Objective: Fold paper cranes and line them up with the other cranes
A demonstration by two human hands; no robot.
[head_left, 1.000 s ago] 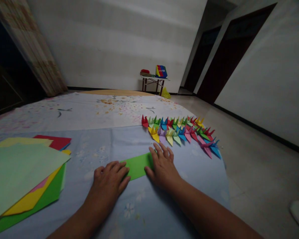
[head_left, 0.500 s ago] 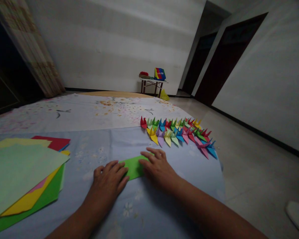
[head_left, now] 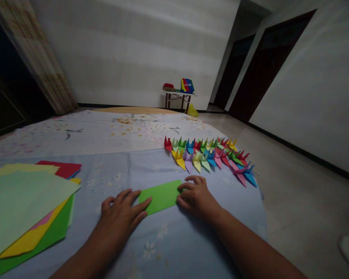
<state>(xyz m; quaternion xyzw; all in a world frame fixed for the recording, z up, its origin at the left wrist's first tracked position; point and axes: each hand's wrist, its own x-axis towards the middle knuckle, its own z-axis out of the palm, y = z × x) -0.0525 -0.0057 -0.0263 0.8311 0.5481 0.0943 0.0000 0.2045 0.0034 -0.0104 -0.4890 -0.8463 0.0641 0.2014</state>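
Note:
A folded green sheet of paper (head_left: pixel 161 196) lies as a flat oblong on the blue flowered cloth, tilted slightly up to the right. My left hand (head_left: pixel 122 211) rests at its left end, fingers spread, with the fingertips and thumb touching the paper. At the opposite end is my right hand (head_left: pixel 197 197); its bent fingers are apart and touch the right edge. Beyond it stand rows of folded paper cranes (head_left: pixel 197 156) in many colours.
To the left lies a stack of coloured paper (head_left: pixel 26 205), pale green on top. A flowered tablecloth (head_left: pixel 119 130) covers the far part of the table. Against the wall, a small table (head_left: pixel 178 93) carries a colourful box (head_left: pixel 187 85). The table's rounded edge runs along the right.
My right hand has slid right, from over the green paper to its right edge, uncovering more of it. My left hand has shifted slightly left, its fingers more spread.

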